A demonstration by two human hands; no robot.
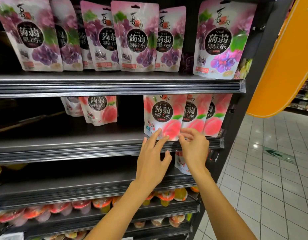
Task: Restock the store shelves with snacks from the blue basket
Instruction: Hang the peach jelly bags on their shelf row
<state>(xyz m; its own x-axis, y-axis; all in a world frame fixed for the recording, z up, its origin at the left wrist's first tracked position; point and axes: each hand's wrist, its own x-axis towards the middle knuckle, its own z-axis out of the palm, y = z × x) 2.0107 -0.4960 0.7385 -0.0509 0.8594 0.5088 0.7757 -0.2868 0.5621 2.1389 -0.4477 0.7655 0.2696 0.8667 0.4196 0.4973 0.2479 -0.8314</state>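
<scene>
Left hand, right hand touching pouch

A shop, long dark shelves stacked one over another, rows of the same purple snack bags and pink bags facing out, jelly cups lower down, white tiled floor, more shelves far off

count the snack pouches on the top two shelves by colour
purple grape pouches: 7, one only a sliver
pink peach pouches: 5, one mostly hidden
total: 12
</scene>
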